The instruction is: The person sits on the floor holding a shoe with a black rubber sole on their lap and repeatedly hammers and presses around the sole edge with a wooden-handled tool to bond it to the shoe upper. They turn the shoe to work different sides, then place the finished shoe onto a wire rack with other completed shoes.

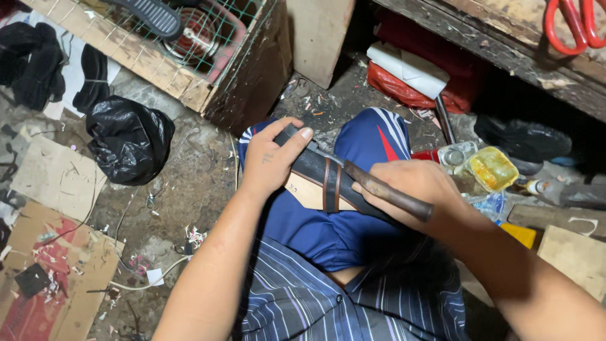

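We look down on a black sandal sole point(315, 169) with a brown-edged strap, lying across our lap on the blue shorts point(328, 227); our left hand point(268, 158) is closed over its far end, thumb pressed along the top edge; our right hand point(410, 183) is curled around the near end and also grips a wooden-handled tool point(388, 191), which lies slanted over the strap; the sole thus spans the gap between both hands. Beside the right hand stands a yellow glue pot point(492, 168); a black plastic bag point(129, 139) lies well apart on the littered floor point(183, 189); red scissors point(571, 22) rest on the wooden shelf point(505, 38).
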